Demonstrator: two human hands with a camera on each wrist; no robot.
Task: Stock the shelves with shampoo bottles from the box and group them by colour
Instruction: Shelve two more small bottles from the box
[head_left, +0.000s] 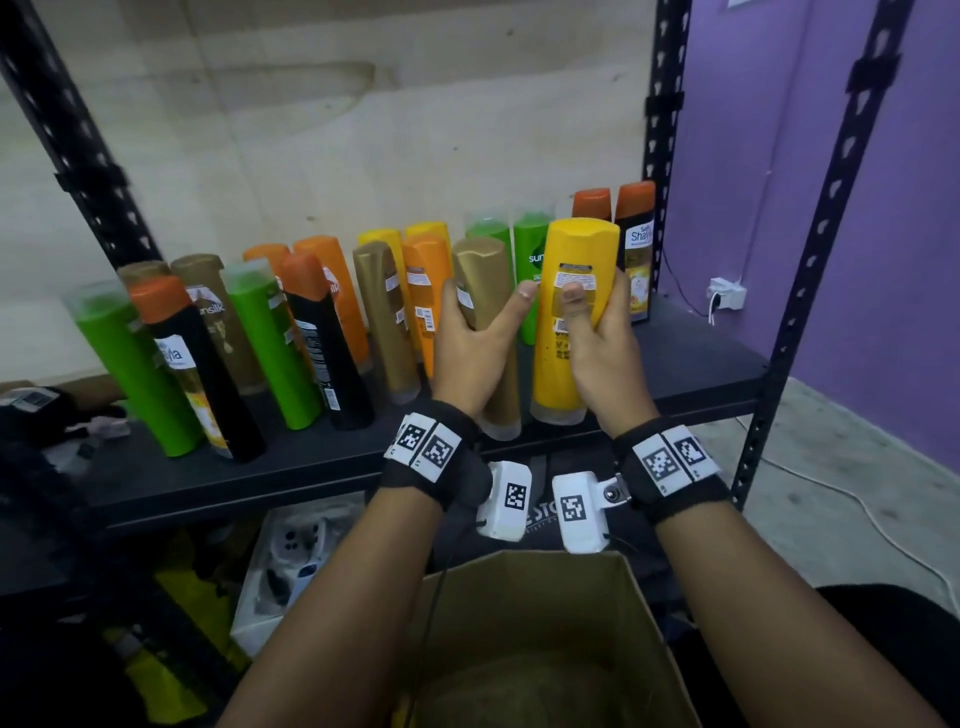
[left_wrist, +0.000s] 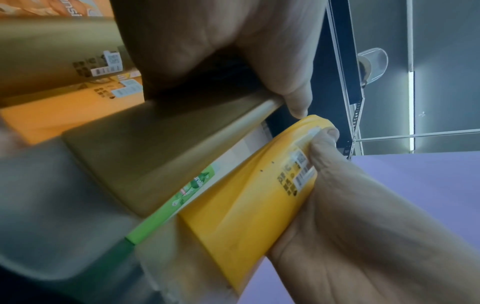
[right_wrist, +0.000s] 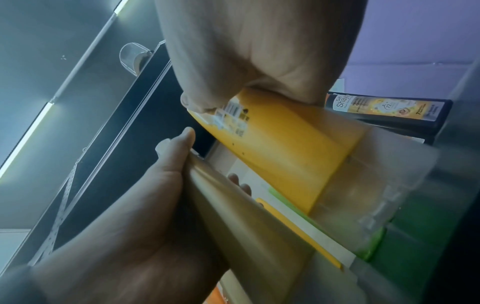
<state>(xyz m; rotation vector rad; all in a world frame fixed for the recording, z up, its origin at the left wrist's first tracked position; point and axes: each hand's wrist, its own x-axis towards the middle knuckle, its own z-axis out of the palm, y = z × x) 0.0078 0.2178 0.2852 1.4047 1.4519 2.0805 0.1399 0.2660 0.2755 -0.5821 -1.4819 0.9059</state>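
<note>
My left hand (head_left: 475, 332) grips a gold shampoo bottle (head_left: 483, 275) standing cap-down at the front of the black shelf (head_left: 311, 467). My right hand (head_left: 597, 338) grips a yellow bottle (head_left: 571, 260) just to its right, thumb on the label. The left wrist view shows the gold bottle (left_wrist: 145, 152) under my palm and the yellow bottle (left_wrist: 249, 197) beside it. In the right wrist view the yellow bottle (right_wrist: 280, 156) lies under my fingers, the gold bottle (right_wrist: 249, 230) below. Green, orange, black, gold and yellow bottles stand mixed along the shelf.
A cardboard box (head_left: 545, 639) sits open below my forearms. Black rack posts (head_left: 810, 270) frame the shelf at right and left. Two black bottles with orange caps (head_left: 636, 244) stand at the shelf's right end. Bags and clutter fill the lower shelf (head_left: 270, 571).
</note>
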